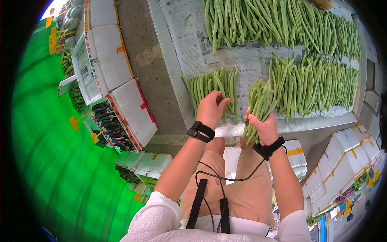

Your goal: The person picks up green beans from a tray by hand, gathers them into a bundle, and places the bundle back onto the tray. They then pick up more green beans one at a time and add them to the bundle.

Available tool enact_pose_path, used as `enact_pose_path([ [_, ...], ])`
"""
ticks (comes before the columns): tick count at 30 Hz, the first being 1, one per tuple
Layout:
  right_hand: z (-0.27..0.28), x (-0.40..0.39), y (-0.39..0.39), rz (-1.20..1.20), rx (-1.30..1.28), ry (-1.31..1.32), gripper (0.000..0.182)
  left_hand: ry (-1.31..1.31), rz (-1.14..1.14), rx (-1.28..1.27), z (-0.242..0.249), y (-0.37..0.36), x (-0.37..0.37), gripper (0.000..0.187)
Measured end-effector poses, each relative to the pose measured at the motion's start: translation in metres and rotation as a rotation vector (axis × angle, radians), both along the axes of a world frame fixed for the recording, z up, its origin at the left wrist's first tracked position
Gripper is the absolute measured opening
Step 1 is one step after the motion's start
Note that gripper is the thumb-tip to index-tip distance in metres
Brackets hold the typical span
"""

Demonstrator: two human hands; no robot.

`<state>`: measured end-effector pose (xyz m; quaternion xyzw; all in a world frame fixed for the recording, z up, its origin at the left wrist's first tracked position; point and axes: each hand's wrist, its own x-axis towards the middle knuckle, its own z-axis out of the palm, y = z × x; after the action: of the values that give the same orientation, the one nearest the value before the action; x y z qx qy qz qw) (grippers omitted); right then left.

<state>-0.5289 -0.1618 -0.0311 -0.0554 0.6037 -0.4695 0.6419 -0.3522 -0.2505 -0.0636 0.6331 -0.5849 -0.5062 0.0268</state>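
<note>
My right hand (264, 126) is wrapped round an upright bunch of green beans (261, 99) at the table's near edge. To its left, my left hand (211, 107) hovers over or rests on a short row of green beans (200, 86), its fingers curled and its thumb beside them. Whether a bean lies between those fingertips is hidden. Sheets of newspaper (187, 52) lie under the beans on the metal-edged table (171, 60). A long row of beans (310, 88) lies just right of the bunch, and another row (278, 22) lies behind it.
White foam boxes (131, 113) stand to the left, with purple eggplants (111, 125) beside them. More foam boxes (338, 157) are at lower right. A black cable (225, 177) hangs from my right wrist across my lap. A green cover (72, 161) spreads at far left.
</note>
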Motion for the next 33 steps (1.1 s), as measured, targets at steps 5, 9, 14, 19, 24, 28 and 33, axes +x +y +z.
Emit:
enact_pose_path([
  [5, -0.003, -0.002, 0.005, 0.042, -0.025, 0.031, 0.046, -0.168, -0.088, -0.070, 0.003, -0.007, -0.012, 0.025],
  [9, 0.000, -0.003, 0.002, 0.049, -0.015, 0.013, 0.046, -0.168, -0.067, 0.013, -0.002, -0.007, -0.014, 0.027],
  [14, 0.002, -0.007, -0.001, 0.088, 0.025, 0.003, 0.044, -0.274, -0.154, -0.056, -0.005, -0.007, -0.015, 0.029],
  [19, -0.004, -0.004, 0.003, 0.114, 0.030, 0.051, 0.046, -0.176, -0.116, -0.056, 0.001, -0.011, -0.015, 0.025],
  [24, -0.008, -0.001, 0.002, 0.274, 0.010, 0.232, 0.052, 0.412, -0.046, 0.149, 0.011, 0.005, -0.013, 0.021],
  [28, -0.008, 0.003, -0.002, 0.229, -0.023, 0.187, 0.053, 0.509, 0.073, 0.351, 0.002, 0.014, -0.009, 0.021],
  [33, -0.004, 0.004, -0.005, 0.214, -0.022, 0.211, 0.047, 0.476, 0.185, 0.400, 0.007, 0.011, -0.007, 0.012],
])
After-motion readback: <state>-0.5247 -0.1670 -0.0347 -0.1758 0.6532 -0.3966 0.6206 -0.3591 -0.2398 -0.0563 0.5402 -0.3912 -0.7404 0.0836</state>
